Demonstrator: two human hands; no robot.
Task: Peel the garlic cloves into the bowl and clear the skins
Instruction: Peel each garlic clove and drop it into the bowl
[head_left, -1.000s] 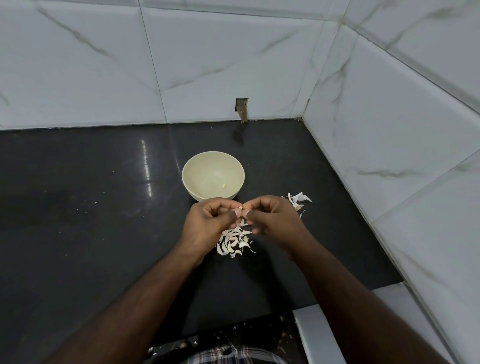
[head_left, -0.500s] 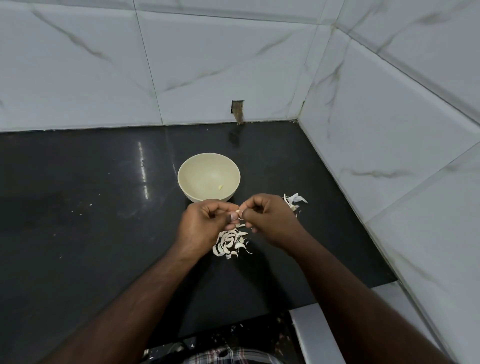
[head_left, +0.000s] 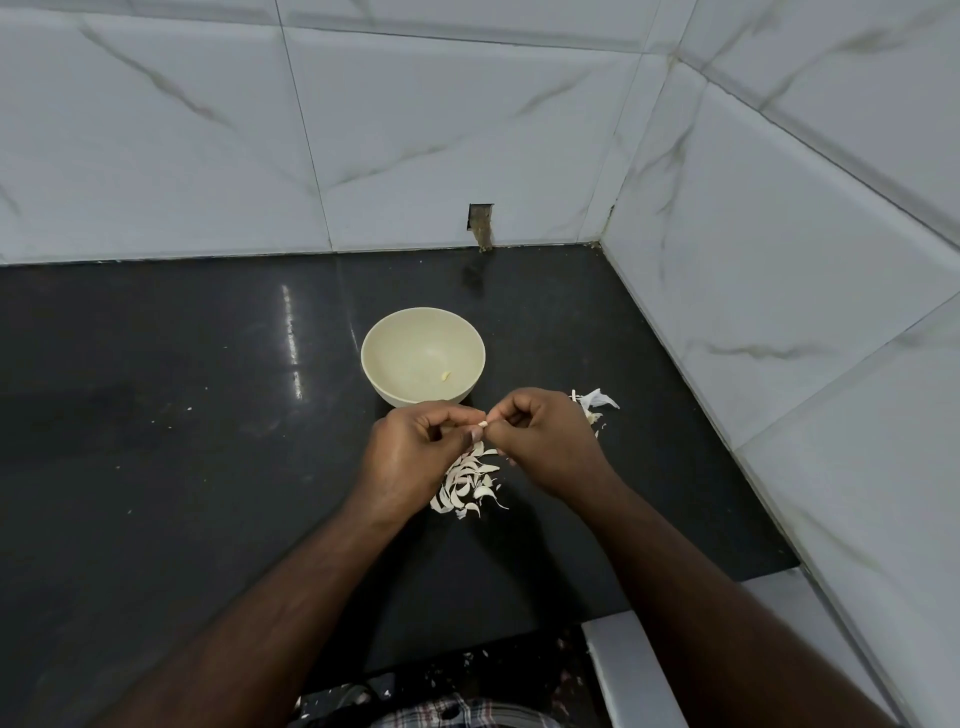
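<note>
Both hands meet just above pile of cloves, near counter's right half toward back corner. Left hand and right hand, fingers curled, pinch one garlic clove between fingertips. Compared with a second ago, pale tip now shows more between them; likely skin coming off. Bowl behind hands holds one peeled clove. Skins lie right of bowl, not yet cleared.

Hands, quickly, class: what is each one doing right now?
Left hand: pinching the garlic clove.
Right hand: pinching the same clove's other end.
</note>
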